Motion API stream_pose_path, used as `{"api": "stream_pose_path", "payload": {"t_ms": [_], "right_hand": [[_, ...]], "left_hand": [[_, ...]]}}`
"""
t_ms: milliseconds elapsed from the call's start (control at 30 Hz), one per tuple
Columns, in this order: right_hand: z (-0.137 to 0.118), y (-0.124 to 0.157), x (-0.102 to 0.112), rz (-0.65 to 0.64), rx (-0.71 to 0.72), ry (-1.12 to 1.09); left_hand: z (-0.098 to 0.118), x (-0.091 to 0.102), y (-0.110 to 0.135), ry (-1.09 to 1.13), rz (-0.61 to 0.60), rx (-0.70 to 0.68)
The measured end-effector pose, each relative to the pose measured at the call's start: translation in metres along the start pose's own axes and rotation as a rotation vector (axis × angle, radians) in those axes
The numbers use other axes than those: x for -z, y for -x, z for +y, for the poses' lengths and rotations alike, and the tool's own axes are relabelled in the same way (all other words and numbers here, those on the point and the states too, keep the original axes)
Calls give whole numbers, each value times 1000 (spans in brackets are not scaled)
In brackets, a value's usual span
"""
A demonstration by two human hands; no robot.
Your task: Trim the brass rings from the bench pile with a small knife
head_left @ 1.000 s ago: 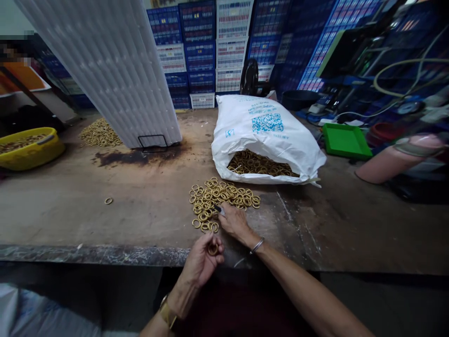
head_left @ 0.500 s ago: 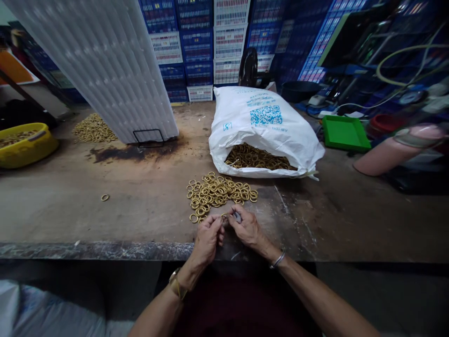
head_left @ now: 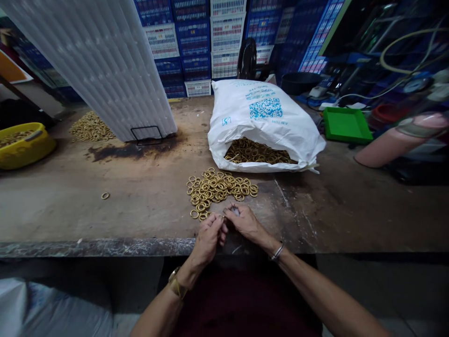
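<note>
A loose pile of brass rings (head_left: 219, 188) lies on the worn workbench (head_left: 140, 206) just in front of me. My left hand (head_left: 209, 238) is closed in a pinch on a brass ring at the pile's near edge. My right hand (head_left: 245, 221) is closed on a small dark tool and meets the left hand at the ring. Behind the pile lies a white sack (head_left: 263, 124) on its side, its open mouth showing many more brass rings (head_left: 256, 152).
A single ring (head_left: 105, 195) lies alone to the left. A white ribbed panel (head_left: 105, 65) leans at the back left, with another ring heap (head_left: 90, 127) and a yellow tub (head_left: 23, 142) beside it. A green tray (head_left: 345, 124) sits right; blue and white crates (head_left: 210, 42) stand behind.
My left hand rose from the bench edge to meet my right hand, which drew back from the pile. Both now work together on one ring. The view tilted down slightly.
</note>
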State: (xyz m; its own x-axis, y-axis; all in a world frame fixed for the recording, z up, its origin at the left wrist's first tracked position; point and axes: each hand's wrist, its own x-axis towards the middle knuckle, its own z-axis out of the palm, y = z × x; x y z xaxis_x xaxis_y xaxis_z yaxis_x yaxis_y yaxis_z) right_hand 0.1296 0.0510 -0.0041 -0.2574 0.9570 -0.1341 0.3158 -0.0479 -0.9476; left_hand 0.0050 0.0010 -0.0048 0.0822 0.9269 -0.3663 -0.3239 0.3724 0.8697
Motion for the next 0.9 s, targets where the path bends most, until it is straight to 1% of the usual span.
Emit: {"api": "stream_pose_path", "payload": {"t_ms": [100,200,267,367,433,567,833,900], "right_hand": [[2,-1,0,-1,-2,-31],[6,0,2,57,1,32],[7,3,3,33,76,144],[8,9,4,-90,249,285],[8,11,4,-127,305,329],[10,11,4,-155,312,378],[13,11,4,-187,314,411],[11,11,5,-214,307,417]], "left_hand": [[3,-1,1,118,-31,32],[4,-1,2,169,-21,16],[3,0,1,158,-13,-18],[-2,3,0,74,-16,-87],[-6,6,-2,8,-21,-116],[-10,9,-5,-74,-33,-145],[-12,12,-6,-142,-40,-155],[-11,12,-5,-164,-40,-158]]}}
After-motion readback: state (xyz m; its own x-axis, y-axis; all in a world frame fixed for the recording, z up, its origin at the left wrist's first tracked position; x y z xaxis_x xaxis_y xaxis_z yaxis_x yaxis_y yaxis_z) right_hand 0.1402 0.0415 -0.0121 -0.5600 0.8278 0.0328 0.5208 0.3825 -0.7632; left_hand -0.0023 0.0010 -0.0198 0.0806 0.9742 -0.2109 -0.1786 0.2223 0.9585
